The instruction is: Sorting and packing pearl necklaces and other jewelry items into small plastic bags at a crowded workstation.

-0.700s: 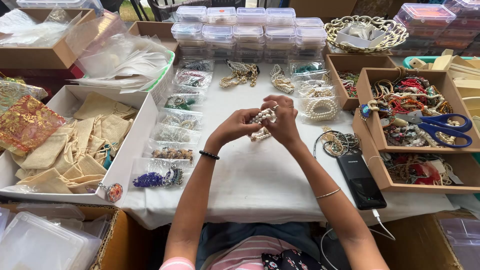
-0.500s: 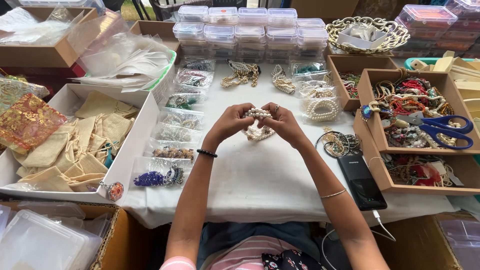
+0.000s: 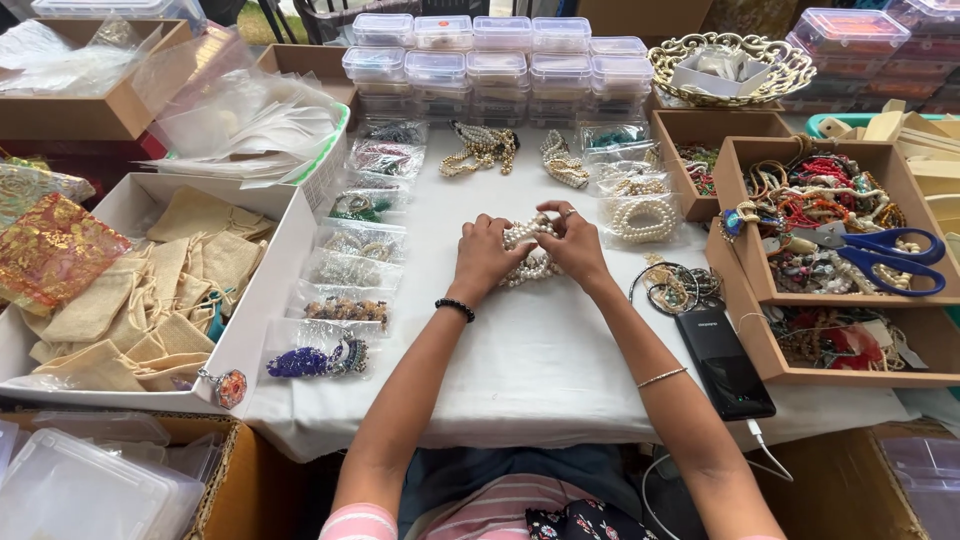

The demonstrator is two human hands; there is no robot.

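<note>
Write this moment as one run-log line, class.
left hand: on pearl strands | right hand: on pearl strands | surface: white cloth

We see both forearms reaching forward and converging, bare to the elbow. The left hand lies knuckles up, fingers curled inward in a closed grip, a dark band at its wrist. The right hand meets it fingertip to fingertip, fingers bent, a ring on one finger and a thin bangle lower on the forearm.
</note>
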